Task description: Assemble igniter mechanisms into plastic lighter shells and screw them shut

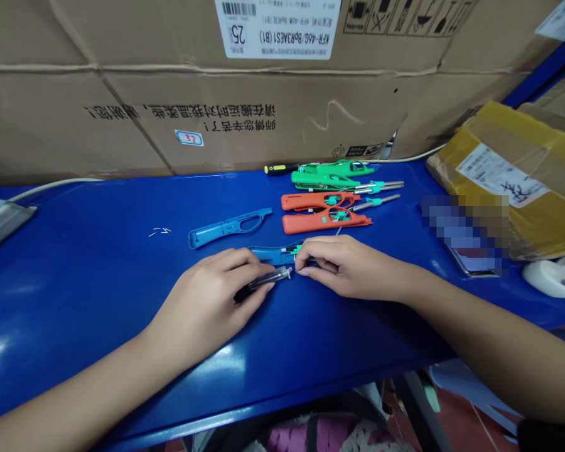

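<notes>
Plastic tube clasped in left hand; right hand near its tip, cannot tell whether grasping

- slim tube: dk, see-thru twd R end, wht tip there; in L hand, R end angled slightly away
- blue casing half: just behind tube, L–R, green pc. inside; partly hid by R hand

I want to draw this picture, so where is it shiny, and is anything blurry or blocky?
In the head view, whitish glare sits on the blue table at lower left and below the left hand; in the head view, square blocks cover much of the phone; also in the head view, the label on the cardboard box has clear large print.
</notes>
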The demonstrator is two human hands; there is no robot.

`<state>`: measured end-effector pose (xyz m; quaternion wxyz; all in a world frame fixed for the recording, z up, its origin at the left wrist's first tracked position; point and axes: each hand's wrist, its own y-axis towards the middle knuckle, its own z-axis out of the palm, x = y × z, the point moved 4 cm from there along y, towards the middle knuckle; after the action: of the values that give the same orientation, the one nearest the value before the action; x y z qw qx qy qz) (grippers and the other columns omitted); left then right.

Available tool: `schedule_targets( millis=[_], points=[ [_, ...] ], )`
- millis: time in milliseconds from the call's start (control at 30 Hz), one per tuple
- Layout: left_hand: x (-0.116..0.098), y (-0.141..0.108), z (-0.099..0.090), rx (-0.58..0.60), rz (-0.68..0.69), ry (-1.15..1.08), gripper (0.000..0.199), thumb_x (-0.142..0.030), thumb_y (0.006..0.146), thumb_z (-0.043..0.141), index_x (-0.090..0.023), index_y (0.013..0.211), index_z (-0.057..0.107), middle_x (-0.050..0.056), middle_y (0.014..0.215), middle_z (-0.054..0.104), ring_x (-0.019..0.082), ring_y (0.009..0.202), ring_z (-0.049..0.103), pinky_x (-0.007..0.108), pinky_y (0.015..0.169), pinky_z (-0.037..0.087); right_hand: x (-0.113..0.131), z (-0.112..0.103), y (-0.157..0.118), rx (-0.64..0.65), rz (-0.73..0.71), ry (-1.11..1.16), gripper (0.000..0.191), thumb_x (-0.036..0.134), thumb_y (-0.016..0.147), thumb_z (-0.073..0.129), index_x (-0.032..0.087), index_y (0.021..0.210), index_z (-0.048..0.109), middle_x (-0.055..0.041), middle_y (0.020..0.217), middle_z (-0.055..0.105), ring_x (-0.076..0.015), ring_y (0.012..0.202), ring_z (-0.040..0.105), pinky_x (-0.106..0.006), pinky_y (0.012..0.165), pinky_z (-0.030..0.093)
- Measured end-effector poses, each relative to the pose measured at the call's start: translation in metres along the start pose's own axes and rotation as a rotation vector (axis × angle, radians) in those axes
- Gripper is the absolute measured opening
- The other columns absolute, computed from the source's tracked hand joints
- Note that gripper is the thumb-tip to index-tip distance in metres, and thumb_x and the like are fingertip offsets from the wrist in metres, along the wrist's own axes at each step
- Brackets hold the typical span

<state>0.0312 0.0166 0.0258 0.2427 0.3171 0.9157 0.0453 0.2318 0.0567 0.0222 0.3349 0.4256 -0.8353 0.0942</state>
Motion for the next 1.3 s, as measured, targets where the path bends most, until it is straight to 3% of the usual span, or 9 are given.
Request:
schedule_targets(
  millis=[1300],
  points=[
    [-0.0027, -0.0011, 0.0013, 0.006, 0.054, -0.003, 0.019, -0.025, 0.097, 0.060, -0.023, 0.112, 0.071, 0.002, 0.096, 0.068, 0.019, 0.086, 0.065, 0.034, 0.074, 0.054, 0.0005, 0.0018, 0.0006, -0.032, -0.055, 0.008, 0.010, 0.008, 0.089, 0.064, 0.013, 0.091, 0.072, 0.0005, 0.081, 0.067, -0.0060, 0.059, 0.047, -0.020, 0.059, 0.038]
  ],
)
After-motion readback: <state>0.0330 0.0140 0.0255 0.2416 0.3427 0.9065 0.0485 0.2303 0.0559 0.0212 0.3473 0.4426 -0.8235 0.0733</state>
